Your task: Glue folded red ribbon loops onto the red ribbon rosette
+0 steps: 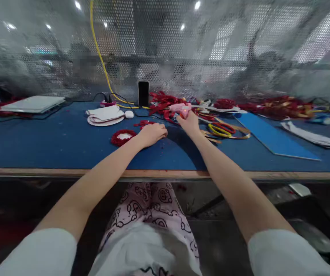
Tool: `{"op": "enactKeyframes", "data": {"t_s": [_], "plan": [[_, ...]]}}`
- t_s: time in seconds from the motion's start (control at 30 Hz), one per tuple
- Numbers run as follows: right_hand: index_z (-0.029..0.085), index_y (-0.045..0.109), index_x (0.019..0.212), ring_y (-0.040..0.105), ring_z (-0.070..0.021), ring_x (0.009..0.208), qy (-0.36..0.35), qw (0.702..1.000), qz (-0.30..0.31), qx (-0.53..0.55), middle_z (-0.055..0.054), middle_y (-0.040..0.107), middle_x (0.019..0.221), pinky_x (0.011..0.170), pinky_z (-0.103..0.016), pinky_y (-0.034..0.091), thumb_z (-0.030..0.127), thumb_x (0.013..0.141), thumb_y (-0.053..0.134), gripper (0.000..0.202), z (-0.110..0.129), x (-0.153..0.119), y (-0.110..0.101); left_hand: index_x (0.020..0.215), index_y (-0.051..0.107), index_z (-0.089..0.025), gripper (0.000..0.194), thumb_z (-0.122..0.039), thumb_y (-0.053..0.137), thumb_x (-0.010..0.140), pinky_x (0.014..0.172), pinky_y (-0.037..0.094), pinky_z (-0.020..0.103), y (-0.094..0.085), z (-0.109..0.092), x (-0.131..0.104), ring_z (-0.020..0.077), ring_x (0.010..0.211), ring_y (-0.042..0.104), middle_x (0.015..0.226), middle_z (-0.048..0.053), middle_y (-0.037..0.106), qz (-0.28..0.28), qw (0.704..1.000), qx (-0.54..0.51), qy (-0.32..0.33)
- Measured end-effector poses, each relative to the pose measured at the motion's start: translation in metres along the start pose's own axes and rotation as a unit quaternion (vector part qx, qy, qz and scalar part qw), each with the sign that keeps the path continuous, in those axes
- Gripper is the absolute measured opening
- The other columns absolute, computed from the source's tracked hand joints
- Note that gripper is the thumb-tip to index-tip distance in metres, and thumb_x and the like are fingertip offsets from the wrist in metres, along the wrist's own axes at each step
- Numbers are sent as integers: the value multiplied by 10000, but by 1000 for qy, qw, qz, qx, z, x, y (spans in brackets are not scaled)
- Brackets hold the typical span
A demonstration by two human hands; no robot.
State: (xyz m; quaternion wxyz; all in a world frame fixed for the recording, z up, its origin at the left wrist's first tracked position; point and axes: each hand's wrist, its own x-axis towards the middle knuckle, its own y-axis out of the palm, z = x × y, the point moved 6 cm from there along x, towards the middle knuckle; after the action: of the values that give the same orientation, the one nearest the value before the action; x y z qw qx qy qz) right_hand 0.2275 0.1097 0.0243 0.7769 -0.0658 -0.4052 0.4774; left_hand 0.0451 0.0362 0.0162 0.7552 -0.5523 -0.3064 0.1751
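Note:
My right hand is wrapped round a pink glue gun, which shows a small glowing orange light and points left over the back of the table. My left hand rests low over the table with its fingers curled together; what they hold, if anything, is hidden. Beside its wrist lies a round red piece with a white centre. Small red ribbon pieces lie just behind the left hand.
Scissors with red and yellow handles lie right of my right hand. A phone stands by the mesh wall. White cut pieces, red ribbons and a blue board lie on the blue table.

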Motion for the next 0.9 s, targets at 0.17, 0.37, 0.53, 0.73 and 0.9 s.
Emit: {"op": "enactKeyframes", "data": {"t_s": [0.17,0.37,0.53,0.73,0.9], "plan": [[201,544,838,596,-231,797,16,1000,-2,7,-65,638,832,824,-388,488,388,693,683,274,-2,1,-1,1080,758,-174,251,-211,519,1014,822,503,304,-5,6,-6,217,1035,680,1147,95,744,21,998,-53,34],[206,540,829,557,-214,767,13,1000,-5,9,-42,601,786,809,-395,486,420,714,668,275,1,-2,-1,1050,793,-203,227,-344,637,963,978,504,340,-16,5,-32,212,1068,687,1130,90,758,-6,970,-216,108],[213,517,815,533,-202,736,8,1000,-7,0,-36,583,778,778,-390,481,425,707,663,278,3,-3,-1,937,776,-184,181,-304,643,954,920,512,322,-13,1,-28,191,959,692,1004,87,754,-18,956,-271,111],[220,514,813,526,-206,736,11,1000,-5,13,-34,579,770,781,-401,478,442,697,663,291,3,-2,0,996,657,-155,196,-260,492,1013,831,491,322,-5,3,-22,215,928,663,1021,109,718,-21,978,-205,18],[230,490,784,522,-204,724,24,1000,-12,-4,-29,564,756,776,-399,479,432,690,661,281,0,0,1,997,620,-159,98,-159,524,973,867,507,318,-5,5,-16,197,938,686,1019,89,738,-90,953,-287,-15]]}}
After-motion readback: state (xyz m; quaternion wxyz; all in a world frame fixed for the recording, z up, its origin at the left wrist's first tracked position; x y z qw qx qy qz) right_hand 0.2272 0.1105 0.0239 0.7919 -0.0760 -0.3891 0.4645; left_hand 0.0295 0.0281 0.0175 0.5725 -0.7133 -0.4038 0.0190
